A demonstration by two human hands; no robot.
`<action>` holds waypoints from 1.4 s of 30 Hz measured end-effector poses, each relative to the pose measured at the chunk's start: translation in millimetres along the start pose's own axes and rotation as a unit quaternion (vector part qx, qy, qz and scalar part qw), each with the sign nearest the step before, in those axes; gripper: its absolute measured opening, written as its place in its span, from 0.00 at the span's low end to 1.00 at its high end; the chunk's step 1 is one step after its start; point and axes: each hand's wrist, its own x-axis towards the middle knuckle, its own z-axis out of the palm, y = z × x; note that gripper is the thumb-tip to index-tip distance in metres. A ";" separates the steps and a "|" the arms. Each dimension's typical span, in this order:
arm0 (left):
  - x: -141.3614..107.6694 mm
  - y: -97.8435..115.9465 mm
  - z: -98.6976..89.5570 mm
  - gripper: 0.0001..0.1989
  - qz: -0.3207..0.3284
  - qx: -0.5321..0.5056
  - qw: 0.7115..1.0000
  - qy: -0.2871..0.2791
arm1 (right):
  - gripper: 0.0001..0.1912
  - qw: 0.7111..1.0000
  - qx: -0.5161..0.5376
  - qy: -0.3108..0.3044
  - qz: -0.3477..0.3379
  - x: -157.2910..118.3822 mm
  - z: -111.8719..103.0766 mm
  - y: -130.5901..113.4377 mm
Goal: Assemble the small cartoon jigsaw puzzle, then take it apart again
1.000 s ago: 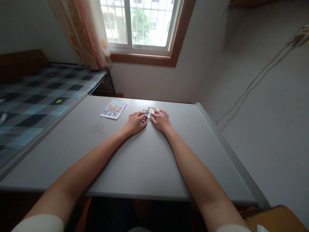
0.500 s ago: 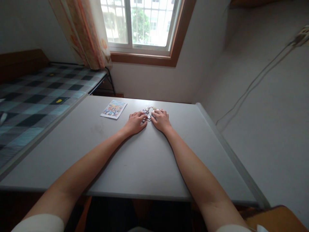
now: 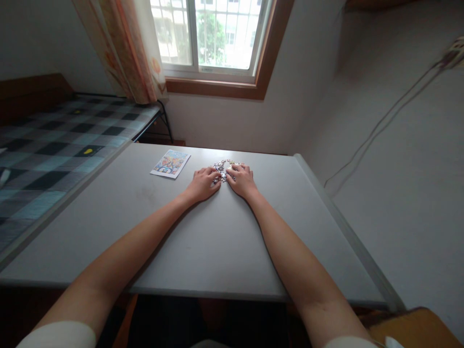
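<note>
A small heap of jigsaw puzzle pieces [image 3: 224,177] lies toward the far side of the white table [image 3: 217,241], between my two hands. My left hand [image 3: 205,183] rests at the heap's left edge, fingers apart and curving over pieces, thumb nearer me. On the right edge lies my right hand [image 3: 242,180], palm down, its fingers spread over the pieces and its thumb pointing inward. Some pieces are hidden under both hands. Left of the heap lies a white-bordered sheet with a colourful printed picture [image 3: 170,164].
A bed with a checked cover [image 3: 72,140] stands along the table's left side. Beyond the table are a wall, a barred window [image 3: 224,38] and an orange-patterned curtain [image 3: 134,53]. A cable [image 3: 380,123] hangs on the right wall. A wooden seat [image 3: 416,328] shows at the lower right.
</note>
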 end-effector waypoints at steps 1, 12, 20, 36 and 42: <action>0.1 0.0 0.0 0.13 -0.001 0.001 1.000 0.000 | 0.18 1.000 0.000 0.002 -0.001 -0.1 0.2 0.0; 0.1 0.5 -0.6 0.13 0.003 -0.004 1.000 0.005 | 0.18 1.000 0.016 0.021 -0.007 0.2 1.7 1.0; 0.3 0.0 0.1 0.13 -0.002 -0.004 1.000 0.001 | 0.20 1.000 0.013 0.018 -0.004 0.6 2.2 1.0; 0.2 -0.5 0.6 0.13 0.000 -0.013 1.000 0.004 | 0.18 1.000 0.000 0.009 -0.007 0.0 1.0 1.3; 0.2 0.0 0.0 0.13 0.004 -0.012 1.000 0.005 | 0.18 1.000 0.009 0.008 0.000 -0.2 0.0 0.4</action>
